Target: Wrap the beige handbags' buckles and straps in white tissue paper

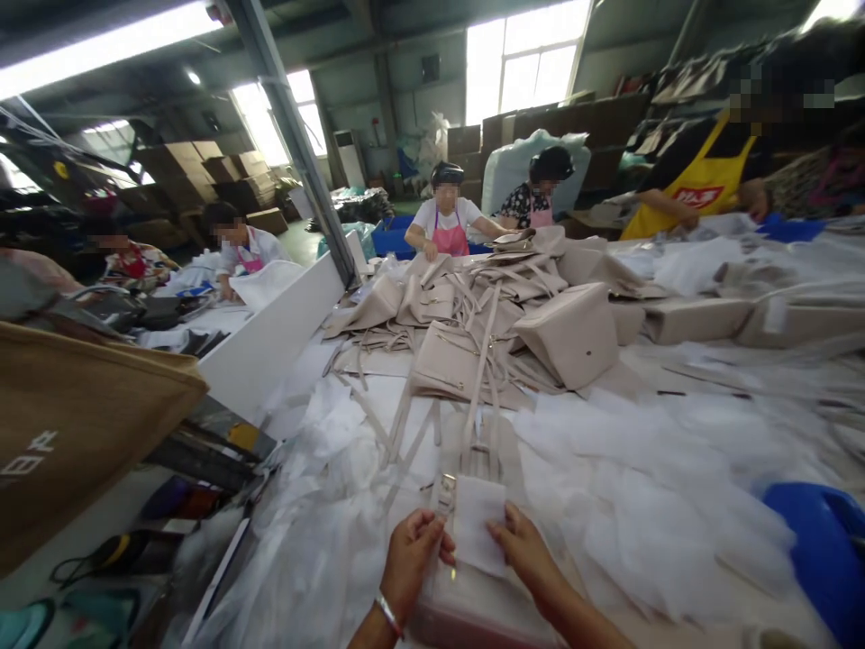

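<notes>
My left hand pinches the left edge of a small white foam sheet, fingers curled near a metal buckle. My right hand grips the sheet's right edge, thumb on top. The sheet lies over a beige strap that runs from a beige handbag further up the table. Under my hands sits a pale bag with a reddish lower edge.
A pile of beige bags and loose straps covers the table's middle, amid white wrapping sheets. A brown paper bag stands left, a blue item right. Several people work at the far side and left.
</notes>
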The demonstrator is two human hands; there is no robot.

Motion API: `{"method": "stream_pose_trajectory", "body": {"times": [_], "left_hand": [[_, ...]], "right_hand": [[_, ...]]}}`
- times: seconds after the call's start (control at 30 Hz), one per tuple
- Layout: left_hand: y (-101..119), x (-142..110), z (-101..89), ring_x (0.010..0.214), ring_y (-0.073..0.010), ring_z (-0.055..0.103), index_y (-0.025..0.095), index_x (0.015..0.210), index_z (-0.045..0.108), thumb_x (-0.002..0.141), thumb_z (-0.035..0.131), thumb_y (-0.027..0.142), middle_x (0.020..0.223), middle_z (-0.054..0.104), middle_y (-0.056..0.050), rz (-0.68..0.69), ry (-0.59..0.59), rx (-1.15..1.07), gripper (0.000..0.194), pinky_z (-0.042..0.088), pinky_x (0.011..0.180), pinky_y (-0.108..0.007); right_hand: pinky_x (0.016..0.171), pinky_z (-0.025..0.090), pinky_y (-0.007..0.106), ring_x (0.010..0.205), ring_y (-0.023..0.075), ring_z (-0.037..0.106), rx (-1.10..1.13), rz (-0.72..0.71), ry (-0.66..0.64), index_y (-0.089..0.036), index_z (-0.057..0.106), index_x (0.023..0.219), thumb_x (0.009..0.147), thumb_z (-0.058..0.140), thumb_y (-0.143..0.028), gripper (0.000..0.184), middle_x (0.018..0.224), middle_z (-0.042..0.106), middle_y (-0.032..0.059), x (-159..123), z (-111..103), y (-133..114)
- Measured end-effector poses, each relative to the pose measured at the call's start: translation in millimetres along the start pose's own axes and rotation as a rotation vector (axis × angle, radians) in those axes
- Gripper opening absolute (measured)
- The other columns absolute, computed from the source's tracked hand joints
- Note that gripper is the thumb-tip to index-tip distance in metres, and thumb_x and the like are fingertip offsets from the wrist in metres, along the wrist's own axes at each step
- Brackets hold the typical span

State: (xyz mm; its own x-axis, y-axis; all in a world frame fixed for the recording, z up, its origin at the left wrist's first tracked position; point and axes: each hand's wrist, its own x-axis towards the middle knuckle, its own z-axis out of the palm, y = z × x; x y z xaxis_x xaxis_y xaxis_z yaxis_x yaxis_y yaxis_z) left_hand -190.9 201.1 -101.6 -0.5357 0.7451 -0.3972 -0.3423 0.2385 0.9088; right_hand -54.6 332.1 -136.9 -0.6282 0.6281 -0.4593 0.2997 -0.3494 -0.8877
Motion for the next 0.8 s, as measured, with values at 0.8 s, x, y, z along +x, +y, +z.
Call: {"method": "stream_pose_trajectory", "body": {"times": [0.8], "left_hand": [[-2.0, 51.5, -10.3, 0.094, -0.0255, 0.063, 0.014, 0.104, 0.056, 0.070, 0.065, 0.019, 0.102, 0.068, -0.010, 0.049, -0.057, -0.170, 0.035, 0.049, 0.086, -0.038]], "right_hand": [[0.078, 0.049, 0.036, 0.087, 0.0256, 0.064, 0.326, 0.043, -0.244, -0.016, 0.061, 0.101, 0.057, 0.071, -0.027, 0.047, 0.092, 0.070, 0.0059, 46.4, 49.7, -39.8]]}}
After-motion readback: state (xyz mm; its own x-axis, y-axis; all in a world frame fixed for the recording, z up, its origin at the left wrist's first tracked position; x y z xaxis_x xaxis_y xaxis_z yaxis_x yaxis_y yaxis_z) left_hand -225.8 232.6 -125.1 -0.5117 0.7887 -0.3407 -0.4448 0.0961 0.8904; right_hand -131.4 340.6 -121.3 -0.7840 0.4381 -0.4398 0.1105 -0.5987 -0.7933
